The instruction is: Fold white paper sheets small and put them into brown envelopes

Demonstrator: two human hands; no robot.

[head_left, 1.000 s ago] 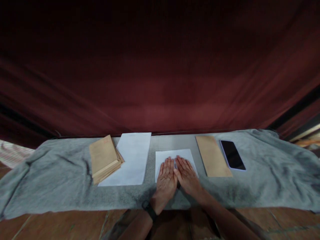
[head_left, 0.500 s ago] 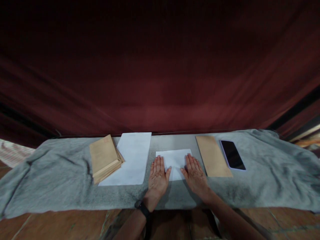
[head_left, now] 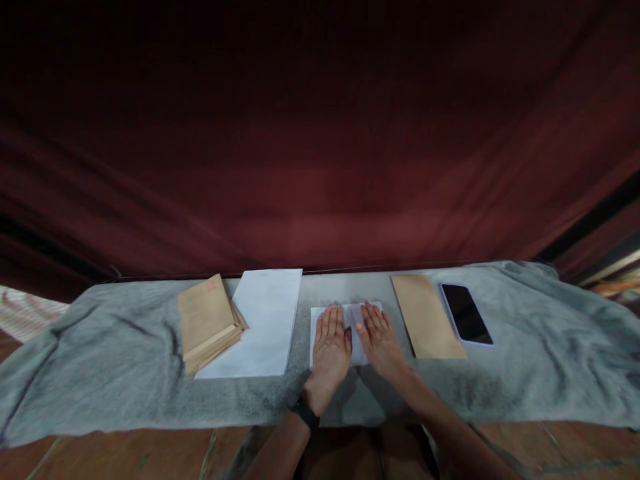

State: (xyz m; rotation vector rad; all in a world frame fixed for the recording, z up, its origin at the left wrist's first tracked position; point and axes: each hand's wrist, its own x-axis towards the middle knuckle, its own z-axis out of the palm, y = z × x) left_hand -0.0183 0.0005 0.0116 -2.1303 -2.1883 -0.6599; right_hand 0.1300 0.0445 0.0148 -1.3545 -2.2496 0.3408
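Note:
A folded white sheet of paper (head_left: 352,313) lies on the grey cloth (head_left: 125,373) in front of me. My left hand (head_left: 331,343) rests flat on its left half, fingers stretched out. My right hand (head_left: 380,337) lies flat on its right half, fingers together and extended. The two hands sit side by side, almost touching, and cover most of the sheet. A dark band circles my left wrist.
A stack of brown envelopes (head_left: 206,323) partly overlaps a pile of white sheets (head_left: 265,320) at the left. At the right lie a single brown envelope (head_left: 426,316) and a dark phone (head_left: 466,313). A dark red curtain (head_left: 320,153) hangs behind.
Half a second ago my hands were spread apart to the sheet's two side edges; now they have come back together over its middle, slightly farther up the paper.

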